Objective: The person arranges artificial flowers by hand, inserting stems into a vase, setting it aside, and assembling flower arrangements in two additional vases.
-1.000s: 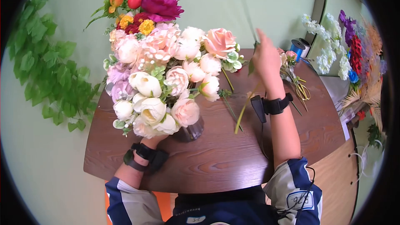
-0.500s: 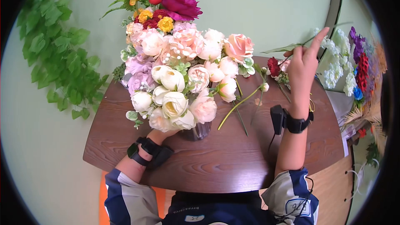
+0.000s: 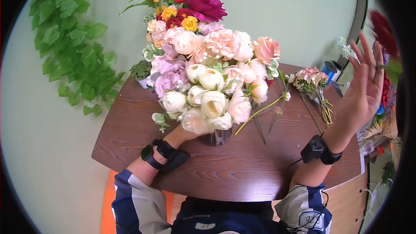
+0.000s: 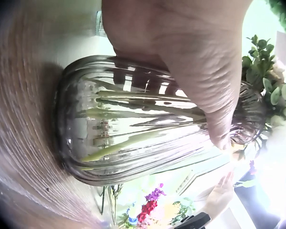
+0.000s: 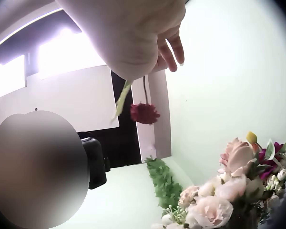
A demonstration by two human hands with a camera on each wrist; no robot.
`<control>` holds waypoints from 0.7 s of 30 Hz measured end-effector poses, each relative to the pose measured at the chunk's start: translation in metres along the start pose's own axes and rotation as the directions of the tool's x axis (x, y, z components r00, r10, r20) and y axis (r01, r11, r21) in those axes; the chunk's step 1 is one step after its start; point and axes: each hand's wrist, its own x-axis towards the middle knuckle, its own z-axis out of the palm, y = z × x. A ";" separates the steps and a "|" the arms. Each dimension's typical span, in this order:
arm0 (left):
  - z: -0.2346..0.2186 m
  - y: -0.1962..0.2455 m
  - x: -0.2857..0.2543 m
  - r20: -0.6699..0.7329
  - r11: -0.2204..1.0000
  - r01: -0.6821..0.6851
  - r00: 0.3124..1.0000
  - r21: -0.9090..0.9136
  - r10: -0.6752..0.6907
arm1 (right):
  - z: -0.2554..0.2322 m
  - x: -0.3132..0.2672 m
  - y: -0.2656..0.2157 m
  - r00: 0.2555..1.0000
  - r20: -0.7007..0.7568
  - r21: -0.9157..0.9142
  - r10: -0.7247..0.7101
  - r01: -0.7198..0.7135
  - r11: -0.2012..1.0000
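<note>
A glass vase (image 3: 219, 137) (image 4: 128, 124) holds a large bouquet of white, pink and lilac flowers (image 3: 212, 82). My left hand (image 3: 184, 134) (image 4: 186, 52) grips its upper part, with the thumb near the neck; several green stems show through the glass. Raised at the right, my right hand (image 3: 365, 87) (image 5: 133, 36) has its palm turned up and several fingers extended. A dark red flower (image 3: 385, 31) (image 5: 144, 113) with a green leaf is beside its fingers, the thin stem pinched at the hand; the exact grip is partly hidden.
On the wooden table (image 3: 190, 169) lie a curved green stem (image 3: 258, 113) and a bunch of small pink flowers (image 3: 310, 80). Blue and black spools (image 3: 330, 70) stand behind. A potted plant (image 3: 141, 70) is at the back left; more flowers fill the far right.
My right hand has moved right and turned its palm up, bringing the red flower to the far right. The head view has shifted; my left hand still grips the vase.
</note>
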 end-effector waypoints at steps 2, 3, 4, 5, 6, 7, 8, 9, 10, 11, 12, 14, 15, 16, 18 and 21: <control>0.001 0.001 0.000 -0.017 0.998 0.049 0.999 -0.039 -0.050 | -0.011 0.001 0.004 0.985 -0.112 0.212 0.128 -0.102 0.972; 0.001 0.014 0.006 0.006 0.996 0.086 0.996 0.038 -0.087 | -0.025 0.003 0.008 0.995 0.017 0.379 0.102 -0.101 0.920; 0.002 0.021 0.009 0.025 0.986 0.122 0.992 0.115 -0.125 | -0.034 0.003 0.010 0.989 0.141 0.531 0.051 -0.119 0.839; 0.003 0.018 0.007 0.039 0.969 0.235 0.970 0.075 -0.238 | -0.028 0.000 0.002 0.982 -0.034 0.413 0.187 -0.157 0.897; 0.003 0.017 0.006 0.039 0.969 0.234 0.971 0.073 -0.237 | -0.029 0.000 0.001 0.982 -0.033 0.412 0.186 -0.156 0.898; 0.002 0.016 0.006 0.084 0.959 0.277 0.956 0.060 -0.281 | -0.032 0.001 0.001 0.990 -0.003 0.462 0.139 -0.123 0.879; 0.001 0.014 0.005 0.129 0.946 0.320 0.937 0.049 -0.323 | -0.035 0.001 0.001 0.996 0.025 0.512 0.091 -0.091 0.854; 0.003 0.011 0.004 0.129 0.946 0.319 0.938 0.051 -0.323 | -0.037 -0.001 0.000 0.996 -0.002 0.471 0.085 -0.074 0.879; 0.007 0.008 0.004 0.154 0.927 0.365 0.914 0.089 -0.375 | -0.039 -0.002 0.001 0.997 -0.005 0.472 0.083 -0.071 0.879; 0.010 0.009 0.005 0.176 0.904 0.407 0.888 0.130 -0.425 | -0.042 -0.003 0.002 0.999 -0.005 0.536 0.041 -0.032 0.844; 0.013 0.010 0.006 0.175 0.906 0.402 0.890 0.134 -0.421 | -0.045 -0.003 0.003 1.000 -0.008 0.596 -0.002 0.007 0.803; 0.018 0.015 0.006 0.131 0.924 0.170 0.965 0.341 -0.226 | -0.054 -0.002 -0.001 0.999 -0.024 0.616 0.033 -0.011 0.787; 0.018 0.002 0.005 0.213 0.929 0.060 0.966 0.366 -0.147 | -0.058 -0.001 -0.001 1.000 -0.028 0.678 0.009 0.013 0.735; 0.021 -0.001 0.003 0.217 0.928 0.057 0.965 0.368 -0.145 | -0.063 0.000 0.000 0.999 -0.033 0.734 -0.014 0.034 0.678; 0.023 0.013 0.004 0.193 0.966 0.249 0.947 0.067 -0.258 | -0.070 0.003 -0.001 0.998 0.056 0.788 -0.029 -0.026 0.615; 0.023 0.028 0.003 0.225 0.961 0.229 0.939 0.153 -0.260 | -0.066 0.007 0.003 0.979 0.184 0.802 -0.088 -0.098 0.590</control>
